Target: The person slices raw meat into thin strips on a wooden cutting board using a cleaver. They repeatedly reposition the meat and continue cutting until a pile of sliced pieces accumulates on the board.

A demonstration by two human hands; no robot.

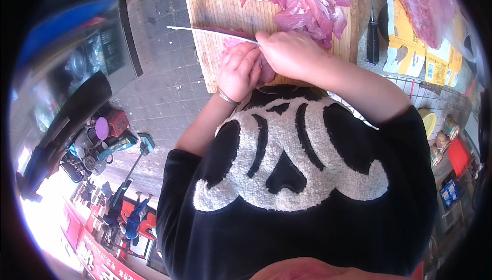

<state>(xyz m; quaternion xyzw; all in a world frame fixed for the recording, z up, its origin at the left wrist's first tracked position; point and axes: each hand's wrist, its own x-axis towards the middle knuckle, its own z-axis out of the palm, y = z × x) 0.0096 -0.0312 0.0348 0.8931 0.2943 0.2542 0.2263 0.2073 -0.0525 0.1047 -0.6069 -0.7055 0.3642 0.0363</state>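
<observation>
My right hand (282, 51) is closed around a knife (215, 32), its handle hidden in the fist and its thin blade pointing left past the board's edge. Under the blade, my left hand (239, 66), with a bracelet at the wrist, presses on a piece of raw meat (268, 70) at the near edge of a wooden cutting board (209, 11). Part of that meat shows beyond the blade too. Farther back on the board lies a heap of raw pink meat pieces (307, 7).
Right of the board are a black-handled pointed tool (372, 41), yellow printed packaging (407, 38) and a large piece of meat in clear plastic (426, 7). Tiled floor (161, 49) shows at left, with a broom (146, 143). People (132, 218) are farther off.
</observation>
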